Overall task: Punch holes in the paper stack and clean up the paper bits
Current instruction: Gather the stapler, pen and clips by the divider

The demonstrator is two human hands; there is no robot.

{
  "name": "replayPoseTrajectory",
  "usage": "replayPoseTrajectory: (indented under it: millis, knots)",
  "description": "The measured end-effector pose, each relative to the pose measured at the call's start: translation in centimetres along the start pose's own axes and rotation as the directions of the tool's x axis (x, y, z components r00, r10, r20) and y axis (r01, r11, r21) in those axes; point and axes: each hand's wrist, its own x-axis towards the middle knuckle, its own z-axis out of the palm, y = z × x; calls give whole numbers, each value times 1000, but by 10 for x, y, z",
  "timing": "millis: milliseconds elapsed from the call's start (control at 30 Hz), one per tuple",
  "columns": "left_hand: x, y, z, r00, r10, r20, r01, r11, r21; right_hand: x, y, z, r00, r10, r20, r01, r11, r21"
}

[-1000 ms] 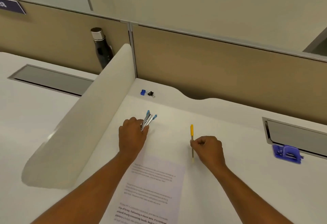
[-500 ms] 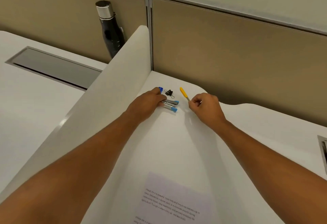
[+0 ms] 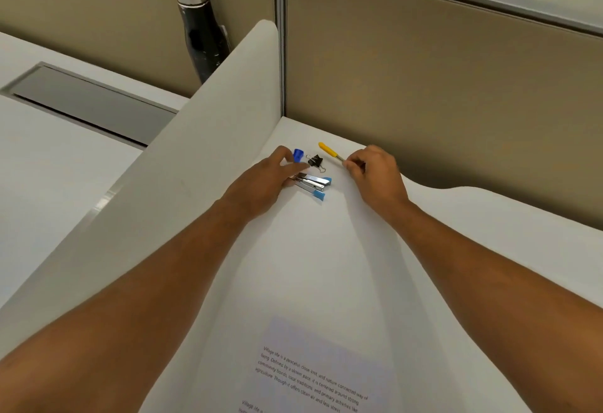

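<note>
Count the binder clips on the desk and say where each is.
2. A blue clip by the left hand's fingertips, and a black clip just right of it, above the stapler. The hand may hide more.

- White desk, corner against tan partition
- Far corner: blue cap, black binder clip, yellow pen, metal stapler with blue ends
- Near edge: printed paper sheet

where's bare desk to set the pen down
Bare desk lies between the forearms, from the stapler to the paper stack. More right of the right hand. The corner is crowded: blue clip, black binder clip, pen.
</note>
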Motion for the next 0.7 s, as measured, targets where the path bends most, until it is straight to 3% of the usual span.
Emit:
replayPoseTrajectory:
  millis: [167,233,367,500,700]
  knots:
    - [-29,14,21,942,-195,-274,212,977,35,31,-15,12,999,-36,29,38,999,-38]
    - [-49,29,39,916,-244,-319,266,964,24,40,-20,20,998,-46,51,48,998,-51]
    - [-70,32,69,930,-329,-163,340,939,45,46,-25,40,992,-65,108,75,993,-89]
    - [-66,31,63,935,-329,-131,343,933,106,46,-20,37,999,-24,40,23,1000,11]
    - [-67,37,59,930,-357,-90,366,923,121,41,-6,33,998,-5,56,5,1000,-1]
